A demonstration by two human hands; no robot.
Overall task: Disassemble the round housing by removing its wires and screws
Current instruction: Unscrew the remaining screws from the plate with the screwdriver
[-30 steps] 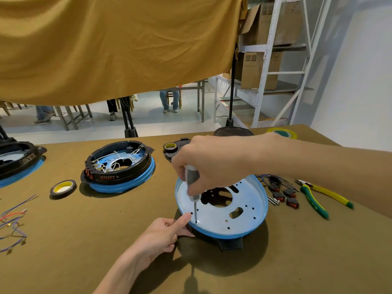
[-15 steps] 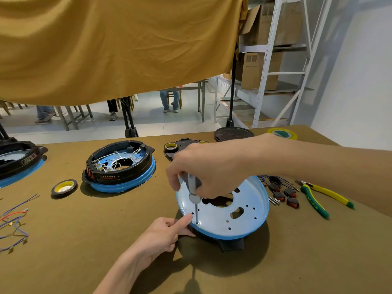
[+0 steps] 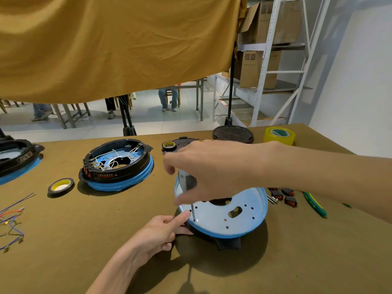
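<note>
A round housing [image 3: 231, 219] with a pale blue perforated plate and a blue rim sits tilted on the brown table in front of me. My right hand [image 3: 207, 170] grips a grey-handled screwdriver [image 3: 186, 183] held upright, its shaft tip down at a hole near the plate's left edge. My left hand [image 3: 163, 232] holds the housing's near-left rim, the forefinger stretched toward the shaft. Several removed black and red connectors with screws [image 3: 282, 197] lie to the right of the housing.
A second housing [image 3: 118, 166] with white wires inside sits at the back left, a third [image 3: 17, 160] at the left edge. Tape rolls [image 3: 61, 185] [image 3: 279, 135], loose coloured wires [image 3: 12, 221], yellow-green pliers [image 3: 314, 205] and a black lid [image 3: 233, 134] lie around. A mustard cloth hangs overhead.
My right hand has shifted its fingers on the screwdriver handle, twisting it, with fingers now spread more to the left. The left hand and the housing have stayed put.
</note>
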